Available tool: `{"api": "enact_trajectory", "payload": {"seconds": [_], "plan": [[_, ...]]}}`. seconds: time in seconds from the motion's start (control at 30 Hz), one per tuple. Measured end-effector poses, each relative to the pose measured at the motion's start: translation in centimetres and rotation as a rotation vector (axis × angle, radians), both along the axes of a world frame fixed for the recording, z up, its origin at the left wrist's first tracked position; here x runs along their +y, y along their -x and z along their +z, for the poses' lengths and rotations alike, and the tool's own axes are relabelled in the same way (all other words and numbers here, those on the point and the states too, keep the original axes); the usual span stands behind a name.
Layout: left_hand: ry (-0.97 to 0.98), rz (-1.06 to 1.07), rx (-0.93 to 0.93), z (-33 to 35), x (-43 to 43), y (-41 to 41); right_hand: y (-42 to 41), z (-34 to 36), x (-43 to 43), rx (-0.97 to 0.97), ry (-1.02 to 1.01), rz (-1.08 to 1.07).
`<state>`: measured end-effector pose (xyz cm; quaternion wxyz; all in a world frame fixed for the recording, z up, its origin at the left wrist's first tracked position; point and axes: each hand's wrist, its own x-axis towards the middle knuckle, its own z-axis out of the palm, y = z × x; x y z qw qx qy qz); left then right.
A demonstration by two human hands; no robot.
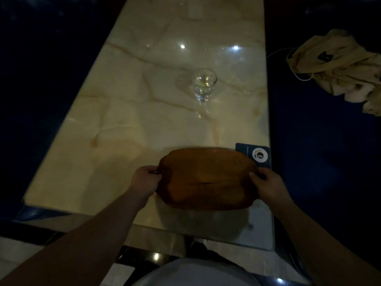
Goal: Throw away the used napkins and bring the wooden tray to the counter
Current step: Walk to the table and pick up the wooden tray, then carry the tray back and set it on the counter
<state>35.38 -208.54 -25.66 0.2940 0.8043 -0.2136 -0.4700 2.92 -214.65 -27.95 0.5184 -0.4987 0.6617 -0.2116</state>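
Observation:
An oval wooden tray hangs a little above the near end of the marble table, casting a shadow below it. Nothing lies on the tray. My left hand grips its left edge and my right hand grips its right edge. I see no napkins in this dim view.
A clear glass stands mid-table. A dark blue card with a white round logo lies at the table's right edge, partly under the tray. A beige cloth bag with a white cord rests on the dark blue seat at right. Another dark seat is left.

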Motion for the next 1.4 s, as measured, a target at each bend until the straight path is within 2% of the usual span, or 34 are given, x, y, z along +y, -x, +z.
{"api": "enact_trajectory", "payload": {"seconds": [0.17, 0.3, 0.5, 0.73, 0.97, 1.13, 1.23, 1.4], "plan": [[0.147, 0.112, -0.055, 3.6, 4.3, -3.8, -6.4, 2.4, -0.4, -0.018, 0.147, 0.134], [0.256, 0.288, -0.123, 6.9, 9.5, -7.2, -12.7, 5.5, 0.1, -0.071, 0.248, 0.262], [0.333, 0.488, -0.258, 11.9, 22.7, -12.6, -24.1, 11.6, 5.2, -0.255, 0.351, 0.486], [0.393, 0.785, -0.441, 18.7, 44.8, -13.2, -36.4, 17.0, 20.8, -0.362, 0.352, 0.879], [0.406, 0.997, -0.643, 23.1, 61.2, -10.5, -42.8, 20.9, 36.3, -0.464, 0.277, 1.103], [0.321, 1.171, -0.749, 24.6, 70.9, -8.7, -47.3, 22.8, 47.0, -0.5, 0.19, 1.222], [0.3, 1.266, -0.838, 25.0, 75.8, -7.8, -50.2, 23.2, 52.8, -0.525, 0.205, 1.343], [0.142, 1.483, -0.943, 24.6, 83.7, -7.6, -56.3, 22.6, 63.2, -0.609, 0.147, 1.514]]}}
